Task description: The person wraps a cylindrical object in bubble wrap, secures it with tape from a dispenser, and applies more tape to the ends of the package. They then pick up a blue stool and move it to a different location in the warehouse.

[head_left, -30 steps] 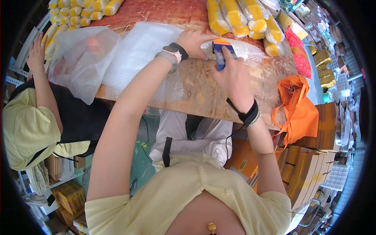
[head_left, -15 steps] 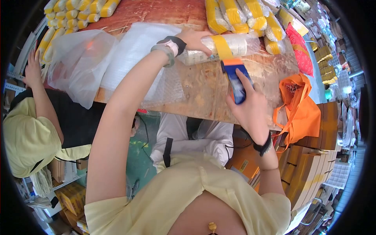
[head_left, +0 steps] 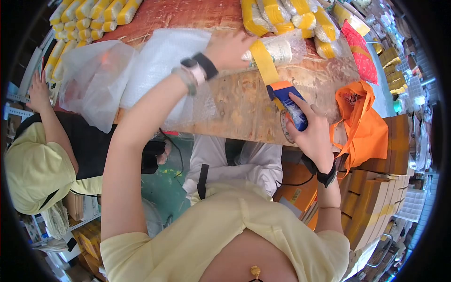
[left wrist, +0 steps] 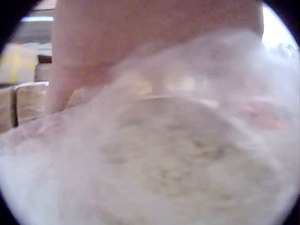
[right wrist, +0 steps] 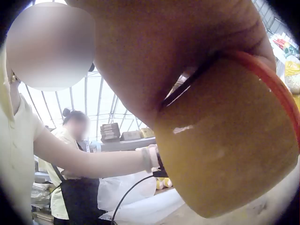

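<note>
A bubble-wrapped bundle (head_left: 284, 50), long and rounded, lies crosswise on the wooden table. My left hand (head_left: 230, 50), blurred, holds its left end, thumb on the near side and fingers on the far side. In the left wrist view, cloudy wrap (left wrist: 178, 159) fills the space below the palm. My right hand (head_left: 312, 134) grips a blue and orange tape dispenser (head_left: 292, 107) close to the table's front edge. From it a yellow tape strip (head_left: 266, 66) stretches up to the bundle. The right wrist view shows the big yellow tape roll (right wrist: 225, 140) under that hand.
Bubble wrap sheets (head_left: 162, 61) and a clear plastic bag (head_left: 94, 80) lie left of my arm. Yellow-taped bundles are piled at the back left (head_left: 89, 16) and back right (head_left: 286, 16). An orange bag (head_left: 364, 127) hangs at the right edge. Another person (head_left: 42, 160) is at left.
The dispenser has moved from the bundle towards me and to the right, drawing out a longer tape strip. My left hand has stayed by the bundle, its wrist shifting left.
</note>
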The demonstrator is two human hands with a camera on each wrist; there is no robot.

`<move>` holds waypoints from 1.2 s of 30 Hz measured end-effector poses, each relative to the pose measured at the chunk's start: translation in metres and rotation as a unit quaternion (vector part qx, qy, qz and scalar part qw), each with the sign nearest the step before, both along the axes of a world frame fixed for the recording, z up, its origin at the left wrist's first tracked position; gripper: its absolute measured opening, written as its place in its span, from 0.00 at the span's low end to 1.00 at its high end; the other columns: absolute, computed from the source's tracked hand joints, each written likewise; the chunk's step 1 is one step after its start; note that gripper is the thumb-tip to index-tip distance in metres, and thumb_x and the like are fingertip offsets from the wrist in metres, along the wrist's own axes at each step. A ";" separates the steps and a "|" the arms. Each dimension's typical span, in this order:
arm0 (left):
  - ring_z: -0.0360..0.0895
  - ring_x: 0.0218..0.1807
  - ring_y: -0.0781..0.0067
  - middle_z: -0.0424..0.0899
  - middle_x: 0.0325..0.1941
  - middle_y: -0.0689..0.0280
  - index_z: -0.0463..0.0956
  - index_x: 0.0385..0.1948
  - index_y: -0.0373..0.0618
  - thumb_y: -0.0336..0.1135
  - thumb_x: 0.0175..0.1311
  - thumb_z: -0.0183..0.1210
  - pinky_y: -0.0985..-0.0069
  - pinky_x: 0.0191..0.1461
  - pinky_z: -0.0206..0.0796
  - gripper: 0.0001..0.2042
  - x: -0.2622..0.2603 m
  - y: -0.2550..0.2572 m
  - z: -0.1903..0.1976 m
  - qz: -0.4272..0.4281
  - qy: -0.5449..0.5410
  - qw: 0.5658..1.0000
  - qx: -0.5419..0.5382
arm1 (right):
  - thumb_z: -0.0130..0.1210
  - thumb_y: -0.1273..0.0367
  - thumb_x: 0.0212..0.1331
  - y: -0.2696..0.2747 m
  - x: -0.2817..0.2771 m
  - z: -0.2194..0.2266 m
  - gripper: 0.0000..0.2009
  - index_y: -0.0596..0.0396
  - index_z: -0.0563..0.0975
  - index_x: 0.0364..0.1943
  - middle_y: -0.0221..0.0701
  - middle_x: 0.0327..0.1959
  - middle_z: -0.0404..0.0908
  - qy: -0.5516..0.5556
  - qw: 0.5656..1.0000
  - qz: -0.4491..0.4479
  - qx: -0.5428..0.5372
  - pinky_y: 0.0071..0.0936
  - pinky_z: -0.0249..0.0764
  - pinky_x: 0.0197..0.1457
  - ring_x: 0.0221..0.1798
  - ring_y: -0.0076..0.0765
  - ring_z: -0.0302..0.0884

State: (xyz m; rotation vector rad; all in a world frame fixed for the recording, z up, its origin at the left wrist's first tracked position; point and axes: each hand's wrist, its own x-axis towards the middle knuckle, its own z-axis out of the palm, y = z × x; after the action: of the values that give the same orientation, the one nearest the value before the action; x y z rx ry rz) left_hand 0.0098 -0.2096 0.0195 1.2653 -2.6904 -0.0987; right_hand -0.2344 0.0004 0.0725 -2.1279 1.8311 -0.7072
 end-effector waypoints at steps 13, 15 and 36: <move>0.75 0.60 0.53 0.80 0.53 0.45 0.68 0.61 0.38 0.58 0.45 0.68 0.64 0.61 0.67 0.42 -0.028 0.010 0.016 0.084 0.043 0.979 0.182 | 0.61 0.67 0.51 0.010 -0.011 0.021 0.27 0.44 0.76 0.61 0.49 0.33 0.80 -0.032 0.999 0.021 -0.028 0.41 0.77 0.41 0.36 0.55 0.81; 0.77 0.59 0.55 0.81 0.54 0.47 0.69 0.61 0.38 0.64 0.42 0.68 0.67 0.59 0.69 0.46 -0.016 0.002 0.002 0.005 0.139 0.951 0.276 | 0.61 0.68 0.52 0.011 -0.011 0.026 0.27 0.44 0.76 0.61 0.49 0.32 0.82 0.018 0.998 0.049 -0.044 0.38 0.76 0.42 0.33 0.51 0.82; 0.68 0.64 0.41 0.68 0.60 0.40 0.60 0.60 0.30 0.49 0.44 0.73 0.57 0.63 0.66 0.45 -0.024 0.075 -0.007 0.024 0.024 0.999 0.002 | 0.61 0.65 0.51 0.021 -0.019 0.018 0.24 0.51 0.79 0.56 0.54 0.32 0.82 -0.055 0.996 0.062 -0.045 0.44 0.77 0.44 0.37 0.59 0.81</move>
State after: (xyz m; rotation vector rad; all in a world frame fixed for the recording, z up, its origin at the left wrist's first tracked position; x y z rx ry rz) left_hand -0.0137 -0.1341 0.0121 1.3117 -2.6191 -0.1255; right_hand -0.2530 0.0211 0.0907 -2.1878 1.6254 -0.8729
